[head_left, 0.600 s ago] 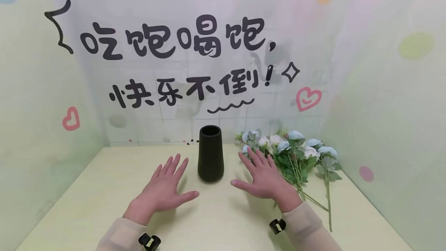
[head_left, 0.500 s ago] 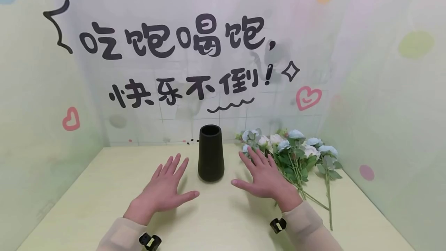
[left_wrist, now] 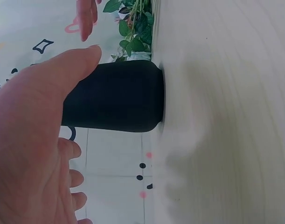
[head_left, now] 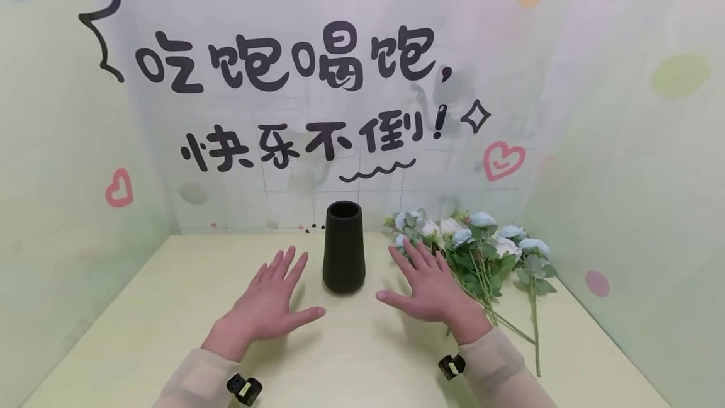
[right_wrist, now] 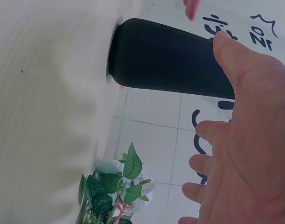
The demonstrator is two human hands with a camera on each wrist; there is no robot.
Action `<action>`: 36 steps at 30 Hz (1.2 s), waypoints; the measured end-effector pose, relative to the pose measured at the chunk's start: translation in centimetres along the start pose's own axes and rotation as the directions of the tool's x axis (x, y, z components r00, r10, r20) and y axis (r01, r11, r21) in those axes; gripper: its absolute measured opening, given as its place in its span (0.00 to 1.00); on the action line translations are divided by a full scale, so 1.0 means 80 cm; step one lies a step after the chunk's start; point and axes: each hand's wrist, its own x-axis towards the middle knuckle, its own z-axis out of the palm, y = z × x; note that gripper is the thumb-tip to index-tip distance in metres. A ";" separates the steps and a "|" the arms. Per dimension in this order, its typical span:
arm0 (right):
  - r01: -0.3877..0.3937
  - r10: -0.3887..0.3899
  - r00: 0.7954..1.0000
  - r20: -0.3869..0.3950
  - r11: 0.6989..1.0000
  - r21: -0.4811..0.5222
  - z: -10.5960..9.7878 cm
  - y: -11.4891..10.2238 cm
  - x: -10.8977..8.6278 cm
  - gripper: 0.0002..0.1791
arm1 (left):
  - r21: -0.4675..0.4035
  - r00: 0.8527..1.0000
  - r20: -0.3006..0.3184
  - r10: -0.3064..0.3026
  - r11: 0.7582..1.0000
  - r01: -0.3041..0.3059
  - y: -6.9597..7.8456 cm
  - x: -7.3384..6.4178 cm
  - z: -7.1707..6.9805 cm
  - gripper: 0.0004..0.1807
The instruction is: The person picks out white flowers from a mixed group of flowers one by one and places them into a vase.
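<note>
A black vase (head_left: 343, 250) stands upright on the table, between the two hands and a little beyond them. To its left my left hand (head_left: 269, 307) hovers palm down, fingers spread and straight, holding nothing. On the other side my right hand (head_left: 427, 288) is held the same way, its fingers overlapping the nearest blooms in the head view. Artificial flowers (head_left: 493, 257) with pale blue and white heads lie on the table beside the right hand. In the left wrist view the vase (left_wrist: 116, 95) shows past the thumb; the right wrist view has the vase (right_wrist: 165, 58) too.
The pale wooden table (head_left: 141, 332) is enclosed by a printed back curtain (head_left: 306, 99) with black lettering and by side curtains. Long green flower stems (head_left: 535, 332) reach toward the table's front right. Small black cameras (head_left: 245, 389) sit at both wrists.
The head view has shifted slightly, moving the backdrop and vase a little in the picture. Both hands keep their pose, and the vase and flowers stay in place.
</note>
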 end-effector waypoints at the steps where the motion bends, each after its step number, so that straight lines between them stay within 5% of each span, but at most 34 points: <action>1: -0.001 0.001 1.000 0.002 1.000 -0.001 0.000 0.000 0.001 0.53 | -0.004 1.000 -0.003 0.001 1.000 -0.001 0.000 0.001 -0.001 0.63; 10: -0.009 0.009 1.000 0.006 1.000 0.002 0.000 0.002 0.001 0.53 | -0.044 1.000 -0.012 0.007 0.999 -0.007 -0.002 0.003 -0.003 0.62; 18: -0.032 0.032 0.999 -0.044 0.999 0.022 -0.018 0.008 0.000 0.53 | -0.249 0.997 0.033 -0.067 0.966 0.073 -0.004 0.014 0.004 0.65; 21: -0.040 0.041 0.995 -0.090 0.999 0.019 -0.023 0.014 0.001 0.52 | -0.374 0.994 0.035 -0.106 0.921 0.111 -0.002 0.022 0.008 0.66; 30: -0.165 0.172 0.978 -0.120 0.984 0.065 -0.044 0.039 -0.003 0.45 | -0.678 0.974 0.060 -0.219 0.707 0.201 0.011 0.050 0.030 0.63; 36: -0.212 0.219 0.971 -0.095 0.974 0.078 -0.054 0.058 -0.010 0.43 | -0.755 0.966 0.044 -0.253 0.625 0.198 0.021 0.068 0.052 0.64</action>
